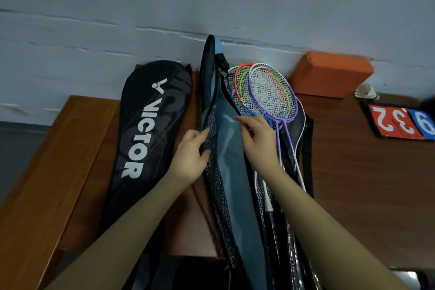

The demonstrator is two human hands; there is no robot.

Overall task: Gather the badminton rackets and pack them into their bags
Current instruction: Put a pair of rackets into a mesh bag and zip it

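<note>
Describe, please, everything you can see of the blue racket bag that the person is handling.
The blue racket bag is a long, racket-shaped cover of dull blue fabric with dark mesh panels and dark edging, plus a black buckle near its top. It lies lengthwise on the wooden table, its head end towards the wall, with its flap lifted open. The left hand grips its mesh edge; the right hand pinches the blue fabric. Rackets lie in the opening beside it.

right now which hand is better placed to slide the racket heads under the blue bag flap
The right hand. It pinches the blue bag flap's edge directly beside the racket heads, which lie just beyond its fingers. The left hand grips the bag's mesh side, away from the rackets, so it is better left holding the bag open.
</note>
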